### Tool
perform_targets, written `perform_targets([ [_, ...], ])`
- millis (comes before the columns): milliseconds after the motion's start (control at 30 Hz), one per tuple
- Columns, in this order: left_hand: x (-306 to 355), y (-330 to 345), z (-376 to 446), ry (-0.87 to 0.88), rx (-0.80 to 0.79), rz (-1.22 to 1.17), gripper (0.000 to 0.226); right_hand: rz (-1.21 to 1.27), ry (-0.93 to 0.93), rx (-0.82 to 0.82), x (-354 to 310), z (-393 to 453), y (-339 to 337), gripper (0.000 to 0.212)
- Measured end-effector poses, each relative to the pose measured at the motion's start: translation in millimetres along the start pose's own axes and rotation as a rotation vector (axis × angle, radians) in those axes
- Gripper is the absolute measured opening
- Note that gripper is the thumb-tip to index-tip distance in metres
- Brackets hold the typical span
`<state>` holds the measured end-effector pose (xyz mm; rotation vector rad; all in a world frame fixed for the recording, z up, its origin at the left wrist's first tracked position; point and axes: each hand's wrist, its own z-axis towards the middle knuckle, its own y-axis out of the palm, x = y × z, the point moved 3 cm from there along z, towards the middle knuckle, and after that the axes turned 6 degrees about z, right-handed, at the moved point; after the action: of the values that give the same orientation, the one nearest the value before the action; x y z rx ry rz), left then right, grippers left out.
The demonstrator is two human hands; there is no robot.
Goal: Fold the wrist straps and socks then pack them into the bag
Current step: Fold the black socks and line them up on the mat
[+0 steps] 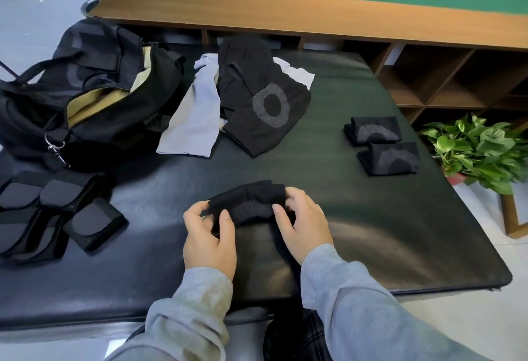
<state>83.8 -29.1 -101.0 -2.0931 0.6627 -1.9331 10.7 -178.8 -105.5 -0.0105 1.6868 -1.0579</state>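
A black sock [251,199] lies partly folded near the front middle of the black padded table [343,217]. My left hand [208,235] pinches its left end, and my right hand [303,223] grips its right end. Two folded black socks [373,130] [390,157] sit at the right. A heap of loose socks, black [265,103] and light grey [194,112], lies at the back middle. Several folded black wrist straps [57,212] lie at the left. The black bag [85,95] stands open at the back left, showing a tan lining.
A wooden shelf unit [428,75] with open cubbies runs behind the table, under a green wall. A potted green plant [480,149] stands off the table's right edge. A metal clip [55,147] hangs from the bag's strap.
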Motion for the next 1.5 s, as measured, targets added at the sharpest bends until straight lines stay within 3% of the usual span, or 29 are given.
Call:
perform_targets([
  [233,0,3,10,-0.013,0.098,-0.030,0.026,-0.046,0.005,0.028,-3,7,0,0.035],
  [367,0,2,12,0.123,0.142,0.051,0.021,-0.100,-0.027,0.063,-5,10,0,0.037],
  [467,3,2,14,0.232,0.157,0.148,0.033,-0.144,-0.195,0.155,-7,9,4,0.022],
  [567,5,6,16,0.136,0.140,0.287,0.011,-0.199,-0.298,0.265,-1,8,8,0.020],
  [867,4,12,13,0.117,0.157,0.451,0.019,-0.325,-0.324,0.375,-6,6,5,0.036],
  [1033,4,13,13,0.174,0.071,0.563,0.026,-0.411,-0.437,0.211,-20,1,18,0.055],
  [1367,6,13,13,0.269,0.001,0.480,0.036,-0.355,-0.215,-0.065,-32,-7,40,0.057],
  [1500,5,15,14,0.266,0.016,0.510,0.034,-0.340,-0.114,-0.013,-21,-6,19,0.056],
])
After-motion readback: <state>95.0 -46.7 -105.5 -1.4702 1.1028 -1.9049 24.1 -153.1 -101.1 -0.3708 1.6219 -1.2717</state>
